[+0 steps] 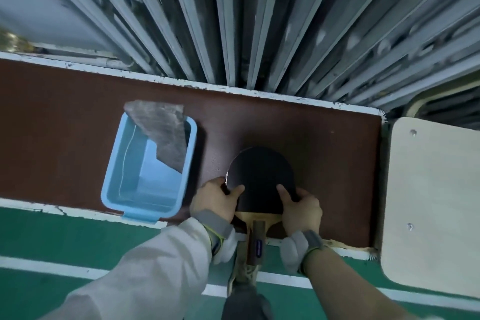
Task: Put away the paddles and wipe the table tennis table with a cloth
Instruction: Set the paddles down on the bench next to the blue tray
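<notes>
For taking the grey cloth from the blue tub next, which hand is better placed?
Probably the left hand: it grips the paddle on the side next to the blue tub holding the cloth; the right hand is farther.

Green floor (65, 239) with white lines, brown shelf (65, 125) with chipped white edging, stacked grey metal frames (233, 21) behind, pale board (431, 202) at right

Black paddle (261, 176), pale blue tub (149, 171), mottled grey cloth (163, 132), brown tabletop (65, 125).

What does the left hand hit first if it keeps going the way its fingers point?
The left hand points up-right across the paddle. It already holds the blade's left edge, so the paddle's dark face comes first; depth beyond is unclear.
</notes>
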`<state>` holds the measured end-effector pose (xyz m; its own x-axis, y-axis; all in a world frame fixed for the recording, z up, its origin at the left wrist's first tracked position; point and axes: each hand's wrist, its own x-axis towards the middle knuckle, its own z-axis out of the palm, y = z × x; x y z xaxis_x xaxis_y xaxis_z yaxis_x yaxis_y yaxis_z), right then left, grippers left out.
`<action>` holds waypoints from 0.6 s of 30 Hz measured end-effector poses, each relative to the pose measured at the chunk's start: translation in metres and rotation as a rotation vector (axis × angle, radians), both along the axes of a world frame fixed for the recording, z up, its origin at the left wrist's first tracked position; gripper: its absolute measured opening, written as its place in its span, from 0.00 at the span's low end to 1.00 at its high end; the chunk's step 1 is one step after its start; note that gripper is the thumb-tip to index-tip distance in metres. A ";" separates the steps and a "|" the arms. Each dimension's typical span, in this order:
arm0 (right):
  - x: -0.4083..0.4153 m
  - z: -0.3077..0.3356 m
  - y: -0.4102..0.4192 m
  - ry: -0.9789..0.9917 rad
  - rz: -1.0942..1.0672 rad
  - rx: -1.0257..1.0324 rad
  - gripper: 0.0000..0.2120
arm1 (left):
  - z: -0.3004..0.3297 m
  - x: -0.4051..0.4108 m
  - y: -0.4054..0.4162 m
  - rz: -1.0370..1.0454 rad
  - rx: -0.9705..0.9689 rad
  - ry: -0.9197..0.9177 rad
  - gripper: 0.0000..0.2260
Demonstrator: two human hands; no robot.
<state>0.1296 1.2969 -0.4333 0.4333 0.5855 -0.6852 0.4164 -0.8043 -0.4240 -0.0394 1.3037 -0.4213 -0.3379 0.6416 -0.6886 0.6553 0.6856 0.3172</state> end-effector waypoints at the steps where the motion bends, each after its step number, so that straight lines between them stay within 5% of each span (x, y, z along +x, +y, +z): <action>1: 0.000 -0.001 0.000 -0.016 0.009 -0.008 0.28 | 0.001 0.001 0.000 -0.001 -0.001 0.012 0.16; 8: -0.002 0.001 0.004 -0.073 0.013 0.128 0.23 | 0.006 0.003 -0.004 0.012 0.026 0.096 0.22; 13: -0.011 0.024 0.009 -0.085 0.065 0.185 0.22 | 0.029 -0.006 0.003 0.144 0.158 -0.100 0.16; 18: -0.051 0.069 0.028 0.008 0.168 0.315 0.10 | 0.074 -0.044 0.027 0.257 0.394 -0.206 0.06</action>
